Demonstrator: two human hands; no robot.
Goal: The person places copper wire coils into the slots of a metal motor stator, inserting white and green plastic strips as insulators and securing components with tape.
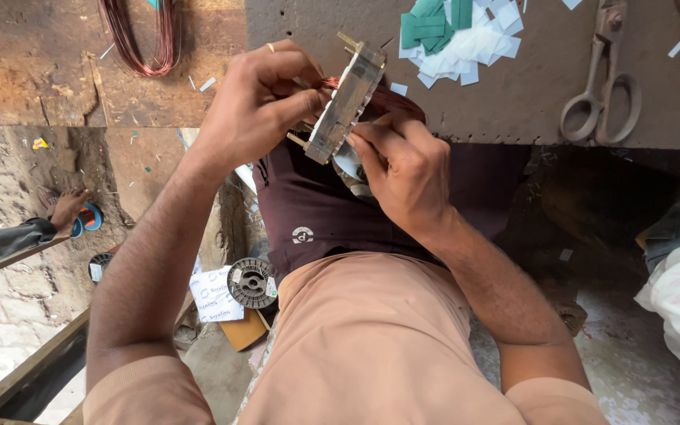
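Beyond the scrap-strewn counter point(513, 86), both hands, left hand point(249, 110) and right hand point(403, 169), grip clamped on the wound motor stator point(345, 102); a slip could snag its copper wire.

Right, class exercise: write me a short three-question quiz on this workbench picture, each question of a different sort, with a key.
1. True or false: both hands grip the metal motor core with copper winding.
2. Multiple choice: What lies on the bench right of the paper scraps? A) a hammer B) large scissors C) a saw
3. Fill in: the coil of wire at the top left is ____ in colour.

Key
1. True: the left hand and right hand both hold it.
2. B, the scissors.
3. Copper (reddish-brown).
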